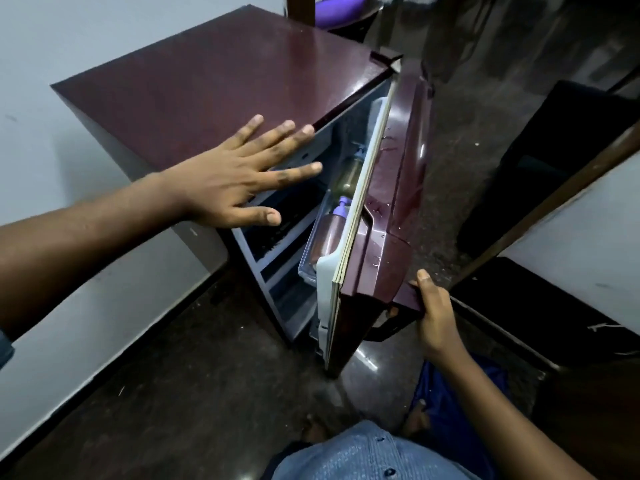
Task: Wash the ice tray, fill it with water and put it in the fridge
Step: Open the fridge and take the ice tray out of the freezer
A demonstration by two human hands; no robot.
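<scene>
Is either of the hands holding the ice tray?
No: the left hand lies spread open at the fridge top, the right hand grips the edge of the fridge door, and no tray shows.

The fridge (207,81) is glossy dark maroon, and its door (398,188) shows the same maroon outside, with a cream seal (360,188) and a pale white lining (323,282). The bottles (329,237) in the door are brownish with purple caps (341,205). Behind the fridge the wall (69,46) is pale grey, the floor (173,393) under it is dark and speckled, and the shirt (363,455) before it is light blue, finely striped.
</scene>
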